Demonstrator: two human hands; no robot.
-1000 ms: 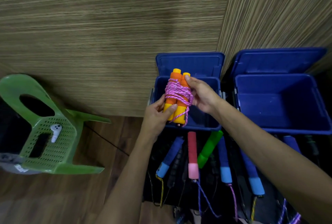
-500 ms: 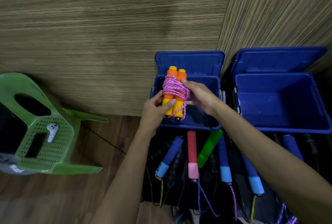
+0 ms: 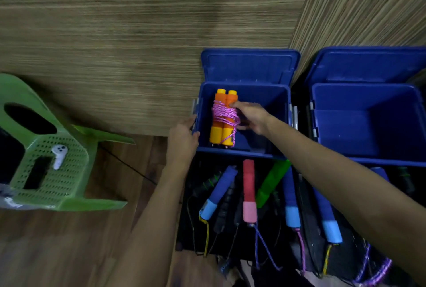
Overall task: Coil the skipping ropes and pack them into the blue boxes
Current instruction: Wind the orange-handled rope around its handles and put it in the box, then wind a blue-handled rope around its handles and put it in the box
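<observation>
Orange-handled rope bundle (image 3: pixel 223 119) sits inside the left blue box (image 3: pixel 242 149), right hand (image 3: pixel 250 116) pinching its handles. Left hand (image 3: pixel 183 140) rests uncurled against the near-left rim. Light, foam-soft, probably; grip both handles together so coils stay put.

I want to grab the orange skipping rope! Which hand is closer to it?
Right. The right hand holds the orange skipping rope inside the blue box; the left hand rests on the box's left rim.

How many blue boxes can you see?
2. The left blue box holds the coiled orange-handled skipping rope; the right blue box stands beside it, partly cut off by the picture's edge.
</observation>
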